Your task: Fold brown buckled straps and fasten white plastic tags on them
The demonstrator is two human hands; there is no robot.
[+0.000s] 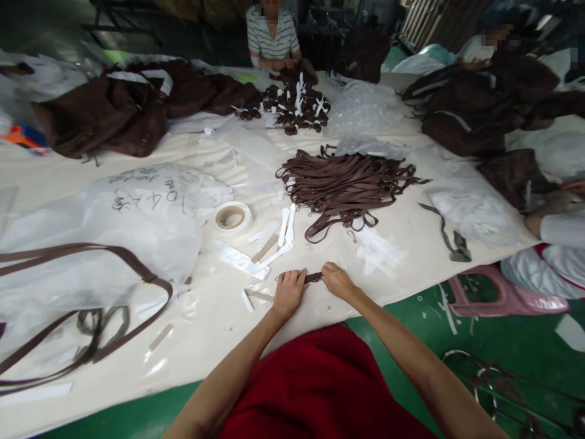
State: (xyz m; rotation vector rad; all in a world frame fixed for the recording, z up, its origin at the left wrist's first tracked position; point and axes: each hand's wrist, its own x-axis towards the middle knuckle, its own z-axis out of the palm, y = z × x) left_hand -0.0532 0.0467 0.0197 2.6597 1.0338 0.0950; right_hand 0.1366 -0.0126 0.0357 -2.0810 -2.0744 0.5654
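Near the table's front edge, a short dark brown strap (313,277) is stretched between my two hands. My left hand (291,290) is closed on its left part, with a small metal end showing by the fingertips. The other end is pinched in my right hand (339,280). Just beyond lie white plastic strips (284,227), a flat clear packet (237,258) and a white roll of tape (248,221). A heap of brown straps with metal clips (347,183) lies farther away, and a small pile of white pieces (379,250) sits right of my hands.
Large clear plastic bags (95,213) and a long brown strap (150,277) cover the left side. Brown bags (114,116) lie at the back. A co-worker (273,38) sits across the table. A pink stool (512,299) stands to the right on the green floor.
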